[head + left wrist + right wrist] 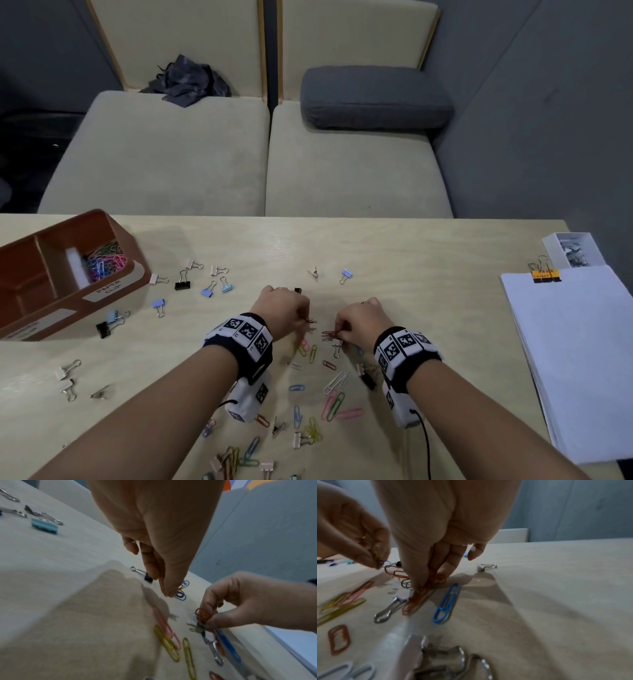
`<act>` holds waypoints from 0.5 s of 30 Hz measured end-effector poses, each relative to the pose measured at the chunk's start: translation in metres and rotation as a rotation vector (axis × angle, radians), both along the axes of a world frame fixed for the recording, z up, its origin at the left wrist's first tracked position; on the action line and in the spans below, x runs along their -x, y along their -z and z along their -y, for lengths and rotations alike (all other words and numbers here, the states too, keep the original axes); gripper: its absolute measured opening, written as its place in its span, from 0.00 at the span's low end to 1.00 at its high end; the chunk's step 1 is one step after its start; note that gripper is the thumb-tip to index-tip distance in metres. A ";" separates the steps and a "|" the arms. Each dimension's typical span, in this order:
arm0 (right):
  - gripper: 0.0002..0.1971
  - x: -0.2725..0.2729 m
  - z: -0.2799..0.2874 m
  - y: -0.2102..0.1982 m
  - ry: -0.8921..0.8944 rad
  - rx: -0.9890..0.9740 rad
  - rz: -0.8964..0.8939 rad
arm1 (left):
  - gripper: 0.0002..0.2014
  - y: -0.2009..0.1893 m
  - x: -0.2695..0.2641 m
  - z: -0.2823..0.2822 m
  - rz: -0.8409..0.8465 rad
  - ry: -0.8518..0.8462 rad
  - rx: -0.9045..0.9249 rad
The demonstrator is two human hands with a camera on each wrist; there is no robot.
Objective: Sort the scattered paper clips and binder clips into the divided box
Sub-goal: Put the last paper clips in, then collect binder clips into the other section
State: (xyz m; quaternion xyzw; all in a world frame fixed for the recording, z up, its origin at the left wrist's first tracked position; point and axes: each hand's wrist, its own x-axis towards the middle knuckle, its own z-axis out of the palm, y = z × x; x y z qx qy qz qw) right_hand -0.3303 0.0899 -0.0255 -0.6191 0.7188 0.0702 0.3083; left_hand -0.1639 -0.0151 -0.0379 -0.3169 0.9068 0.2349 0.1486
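We are working over the wooden surface (411, 246), with both hands down near its middle. Our left hand (284, 313) is curling its grip narrowly around a few small paper clips (182, 586), pinched between thumb and fingertips just above the surface. Our right hand (363, 322) is pinching a bunch of orange paper clips (426, 588) the same way, its fingertips touching the surface beside a pale binder clip (397, 601) and a blue paper clip (447, 601).

More loose clips (329, 401) are lying toward 6 o'clock from the hands, between our forearms (pink, green, yellow, blue and white ones, mixed with a few binder clips). A group of binder clips (205, 277) is lying at about 10 o'clock, between the hands and the brown divided box (20, 301). The box is sitting at the surface's 9 o'clock edge; its far compartment is holding a heap of coloured paper clips (104, 260), behind a label reading PAPER CLIP.

At 3 o'clock a stack of white paper (575, 359) is lying, with a small white box (551, 240) touching its far corner.
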 end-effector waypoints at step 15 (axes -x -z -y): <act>0.09 0.029 -0.051 -0.001 0.452 -0.024 0.186 | 0.12 -0.003 0.003 -0.015 0.170 0.169 0.018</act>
